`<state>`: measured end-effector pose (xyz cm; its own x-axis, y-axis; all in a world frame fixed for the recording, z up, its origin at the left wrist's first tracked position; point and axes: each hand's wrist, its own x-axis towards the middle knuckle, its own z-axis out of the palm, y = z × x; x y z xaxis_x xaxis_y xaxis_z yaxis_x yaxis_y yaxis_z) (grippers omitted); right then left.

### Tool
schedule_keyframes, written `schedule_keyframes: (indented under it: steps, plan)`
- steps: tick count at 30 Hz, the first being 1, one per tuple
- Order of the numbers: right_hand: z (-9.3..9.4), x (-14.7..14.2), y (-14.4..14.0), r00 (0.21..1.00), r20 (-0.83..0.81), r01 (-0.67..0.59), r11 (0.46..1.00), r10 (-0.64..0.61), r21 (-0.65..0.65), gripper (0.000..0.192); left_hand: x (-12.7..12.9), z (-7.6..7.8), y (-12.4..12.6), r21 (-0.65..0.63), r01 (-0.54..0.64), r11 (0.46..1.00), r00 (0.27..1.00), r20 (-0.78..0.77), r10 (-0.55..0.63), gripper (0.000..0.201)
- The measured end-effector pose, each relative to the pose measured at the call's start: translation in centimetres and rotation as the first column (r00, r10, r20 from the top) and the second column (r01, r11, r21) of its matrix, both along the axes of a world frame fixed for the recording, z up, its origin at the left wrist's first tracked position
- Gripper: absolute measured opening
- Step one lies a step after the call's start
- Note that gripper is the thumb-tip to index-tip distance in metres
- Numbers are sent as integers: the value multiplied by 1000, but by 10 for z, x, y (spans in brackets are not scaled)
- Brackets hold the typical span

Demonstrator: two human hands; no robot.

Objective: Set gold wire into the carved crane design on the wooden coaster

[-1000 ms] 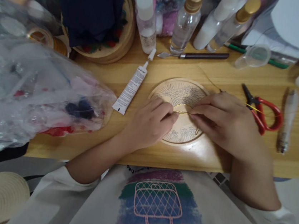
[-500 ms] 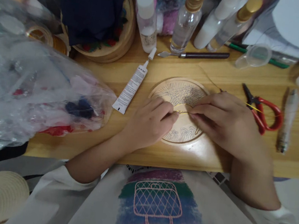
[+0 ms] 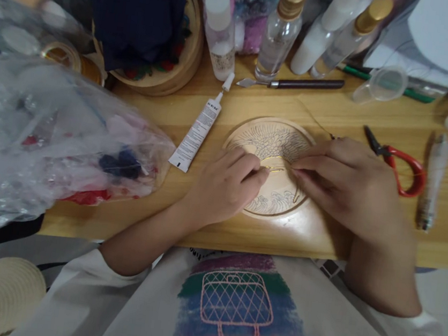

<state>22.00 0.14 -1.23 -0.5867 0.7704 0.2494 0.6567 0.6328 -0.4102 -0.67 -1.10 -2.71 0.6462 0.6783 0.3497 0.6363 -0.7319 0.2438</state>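
A round wooden plaque (image 3: 275, 198), drawn with dark scale-like and wave lines, lies flat between my hands. Thin gold wire (image 3: 275, 170) is bent in a narrow loop over its middle. My left hand (image 3: 226, 184) is closed, thumb and forefinger pinching the wire at its left end and resting on the plaque. At the right side, my right hand (image 3: 339, 184) pinches the wire too, though its fingertips partly hide the hold. Another small gold piece (image 3: 296, 197) sits near the plaque's lower right edge, partly beside my right fingers.
Red-handled pliers (image 3: 405, 170) and a clear-wrapped stick (image 3: 433, 181) lie to the right. A white glue tube (image 3: 196, 132) is at the left, near a craft knife (image 3: 290, 83). Bottles (image 3: 279, 42) stand behind. A bulging plastic bag (image 3: 68, 145) covers the left side.
My right hand has shifted slightly right, and its fingertips sit a little farther from my left ones. The gold loop now looks open at its right end. My left hand stays in place.
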Motion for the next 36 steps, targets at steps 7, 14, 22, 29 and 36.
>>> schedule_keyframes:
  steps: [7, 14, 22, 29, 36]
  plan:
    - [2, 0, -2, 998, -9, 65, 998, -65, 8, 6, 1, 0, -1, 3, -11, 1000, 1000, 0, 11, 17]
    - [0, 1, -2, 998, -4, 69, 995, -69, 65, 4, 3, 2, 0, 30, -10, 999, 1000, 16, 9, 13]
    - [8, 3, -3, 995, -84, 59, 992, -50, 113, 4, -5, 5, -1, -25, 6, 1000, 999, 38, -5, 16]
    - [16, 0, -7, 978, -209, 26, 990, 4, 141, 4, -6, 0, 0, -143, -50, 988, 964, 252, 86, 23]
    - [35, 34, -11, 850, -472, 343, 927, -236, 154, 20, 6, 16, 6, -170, -6, 985, 960, 274, 54, 17]
